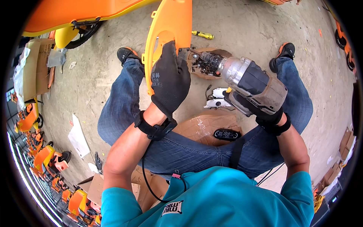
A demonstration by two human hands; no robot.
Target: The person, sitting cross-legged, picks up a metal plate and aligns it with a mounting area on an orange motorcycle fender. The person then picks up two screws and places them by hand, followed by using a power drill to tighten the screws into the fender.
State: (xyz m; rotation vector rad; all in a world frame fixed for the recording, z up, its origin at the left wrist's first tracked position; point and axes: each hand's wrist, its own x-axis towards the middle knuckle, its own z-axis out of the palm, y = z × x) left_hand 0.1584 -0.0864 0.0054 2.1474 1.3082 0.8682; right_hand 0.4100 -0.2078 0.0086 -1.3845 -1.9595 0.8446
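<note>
In a black work glove, my left hand (171,81) is closed around the lower part of an orange and yellow curved plastic panel (176,22). A small dark piece (184,53) sits at the panel's edge, beside my left fingers. My right hand (270,116), also gloved in black, grips a grey and black cordless power driver (257,79) by its handle, and its fingers are mostly hidden under the tool. The driver's bit points left at the small dark piece. Whether the tip touches it I cannot tell.
Below the driver's nose lies a cardboard tray (223,53) of small dark screws. Around it are a yellow screwdriver (202,34), white parts (217,98), and a black display unit (227,134) on cardboard (193,128). An orange vehicle body (94,11) stands at the upper left.
</note>
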